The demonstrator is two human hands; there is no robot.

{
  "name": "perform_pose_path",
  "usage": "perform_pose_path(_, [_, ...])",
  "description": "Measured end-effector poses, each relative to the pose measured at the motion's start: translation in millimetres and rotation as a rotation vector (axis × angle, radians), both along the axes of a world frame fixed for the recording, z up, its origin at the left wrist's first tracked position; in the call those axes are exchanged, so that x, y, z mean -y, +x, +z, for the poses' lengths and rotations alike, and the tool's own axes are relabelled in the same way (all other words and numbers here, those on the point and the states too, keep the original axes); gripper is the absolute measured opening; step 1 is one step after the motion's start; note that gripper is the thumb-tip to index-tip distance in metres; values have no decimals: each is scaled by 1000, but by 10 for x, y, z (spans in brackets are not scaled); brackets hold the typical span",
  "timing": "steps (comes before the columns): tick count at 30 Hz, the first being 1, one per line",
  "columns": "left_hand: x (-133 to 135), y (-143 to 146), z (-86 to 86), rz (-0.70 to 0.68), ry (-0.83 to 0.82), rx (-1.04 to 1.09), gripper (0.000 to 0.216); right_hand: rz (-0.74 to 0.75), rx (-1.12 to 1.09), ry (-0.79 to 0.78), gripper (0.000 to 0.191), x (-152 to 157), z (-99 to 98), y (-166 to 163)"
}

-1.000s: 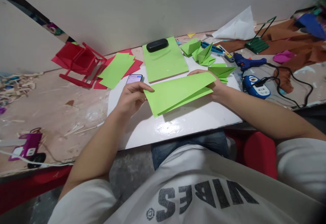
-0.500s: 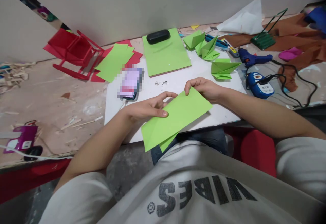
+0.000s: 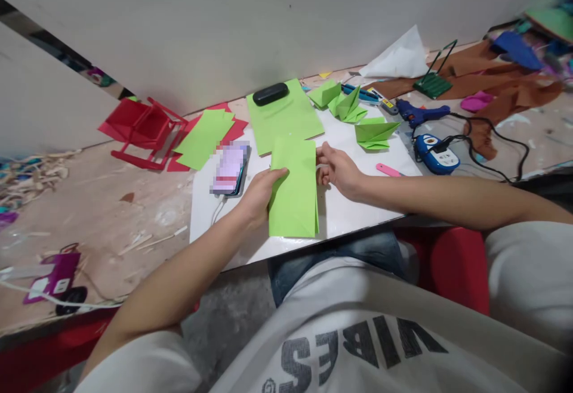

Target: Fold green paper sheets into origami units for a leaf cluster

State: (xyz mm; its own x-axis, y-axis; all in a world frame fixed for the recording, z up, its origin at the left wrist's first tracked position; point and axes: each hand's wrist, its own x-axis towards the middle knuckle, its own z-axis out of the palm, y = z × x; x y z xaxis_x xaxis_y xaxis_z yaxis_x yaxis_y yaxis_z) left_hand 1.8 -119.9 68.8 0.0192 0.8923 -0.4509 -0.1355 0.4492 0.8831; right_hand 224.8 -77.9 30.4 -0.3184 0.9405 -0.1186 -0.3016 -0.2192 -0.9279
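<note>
- My left hand (image 3: 260, 193) grasps the folded light-green paper (image 3: 293, 196) by its left edge, thumb flat on the upper face, fingers tucked out of sight beneath.
- My right hand (image 3: 339, 172) is at the paper's right edge, fingers loosely bent toward it; I cannot tell whether they touch or pinch it.
- So the paper is between my two hands, in the middle of the frame, its long sides running up and down; at the lower right its layers part a little.
- Below it is a white board (image 3: 349, 211) on the tabletop (image 3: 98, 193); the paper's top end overlaps the thick stack of green sheets (image 3: 302, 113) in the view.
- A black oblong case (image 3: 271, 93) rests on that stack, at the upper centre.
- Left of my left hand lies a smartphone (image 3: 230, 171), its screen blurred out, with a white cable at its lower end.
- Right of centre, beyond my right hand, sit three folded green paper pieces (image 3: 376, 135).
- A pink-handled tool (image 3: 387, 170) lies just beyond my right forearm.
</note>
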Motion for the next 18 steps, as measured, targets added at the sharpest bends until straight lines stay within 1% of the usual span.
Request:
perform_pose_path(3, [-6, 93, 6, 39, 40, 3, 47, -82, 44, 81, 84, 35, -52, -89])
perform_pose_path(5, [10, 144, -36, 30, 83, 11, 50, -120, 12, 97, 81, 45, -57, -115])
perform_pose_path(7, [45, 169, -102, -12, 103, 28, 54, -119, -10, 85, 77, 66, -50, -106])
perform_pose_path(9, [91, 163, -165, -60, 132, 49, 59, -82, -8, 62, 74, 116, -39, -74])
perform_pose_path(12, [160, 133, -211, -42, 256, 39, 69, -8, 15, 64, 71, 238, -14, -24])
perform_pose_path(16, [219, 107, -172, 9, 331, 15, 92, 116, 136, 81, 77, 376, 32, 8])
perform_pose_path(18, [224, 95, -134, 33, 371, 21, 96, 148, 190, 83, 82, 403, 51, 20])
